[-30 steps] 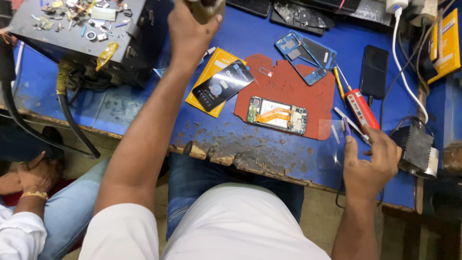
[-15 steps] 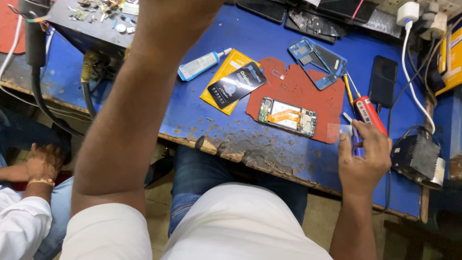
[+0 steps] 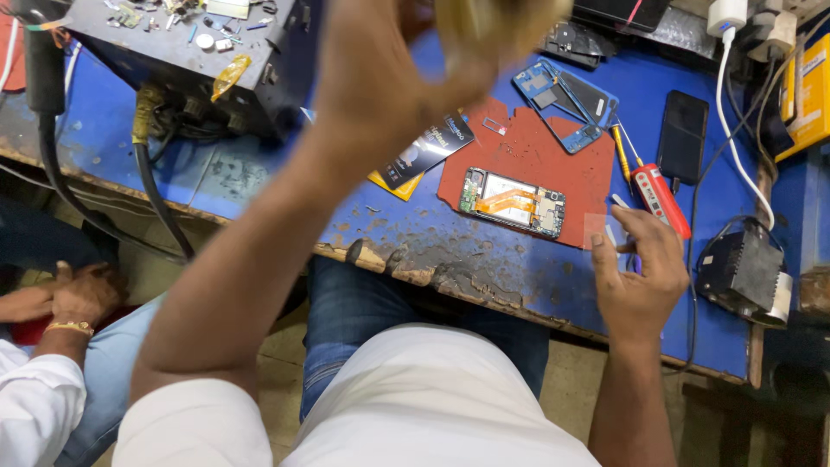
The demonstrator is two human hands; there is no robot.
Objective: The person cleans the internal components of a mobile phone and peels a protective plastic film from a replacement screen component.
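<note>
My left hand [image 3: 389,78] is raised close to the camera, fingers closed around a blurred tan, roundish object [image 3: 497,26] whose kind I cannot tell. My right hand [image 3: 640,277] hovers over the blue table's [image 3: 519,277] right side and pinches a small clear square of film [image 3: 596,229]. Just left of that hand lies an opened phone [image 3: 514,201], its circuit boards and an orange flex cable showing, on a red mat [image 3: 536,147]. My left forearm hides part of the table's middle.
On the table lie a blue phone frame [image 3: 566,104], a black phone [image 3: 683,137], a red-handled screwdriver [image 3: 661,201], a black card [image 3: 428,151] and a black adaptor [image 3: 748,268]. A dark equipment box [image 3: 190,52] with hoses sits top left. Another person's hands [image 3: 73,294] rest lower left.
My left hand has come up toward the camera with the tan object and now covers more of the table. My right hand stays near the table's right side.
</note>
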